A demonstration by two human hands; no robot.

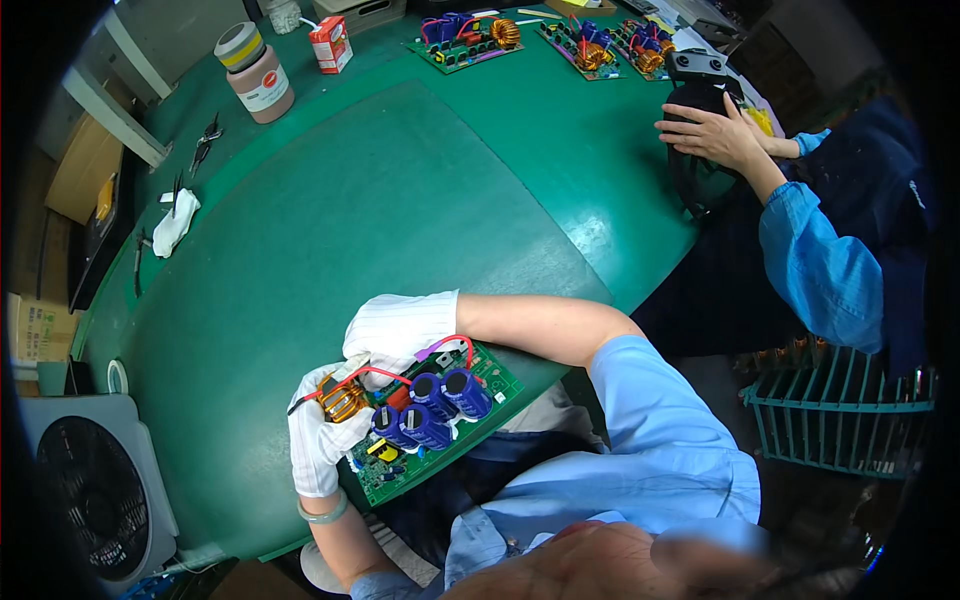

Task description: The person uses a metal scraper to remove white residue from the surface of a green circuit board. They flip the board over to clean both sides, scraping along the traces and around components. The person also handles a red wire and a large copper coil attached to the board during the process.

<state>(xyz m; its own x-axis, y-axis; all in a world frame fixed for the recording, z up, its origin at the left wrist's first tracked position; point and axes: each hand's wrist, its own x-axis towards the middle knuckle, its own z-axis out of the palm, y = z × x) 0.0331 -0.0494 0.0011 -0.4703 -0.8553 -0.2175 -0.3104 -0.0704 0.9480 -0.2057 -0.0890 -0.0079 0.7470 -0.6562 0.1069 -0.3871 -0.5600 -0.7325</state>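
White gloves [420, 315], finely ribbed, cover my left hand [320, 445] and right hand [392, 333]. I wear a pale, smooth bangle [323, 513] beside the left cuff [317, 483]. My shirt [600, 485] is light blue, short-sleeved; dark navy cloth [450, 500] shows beneath.

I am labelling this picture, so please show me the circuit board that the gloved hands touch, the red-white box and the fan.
Circuit board [505, 378]: head view, on bare green surface near its right corner.
Red-white box [328, 48]: head view, on its front side.
Fan [85, 492]: head view, on its dark grille.
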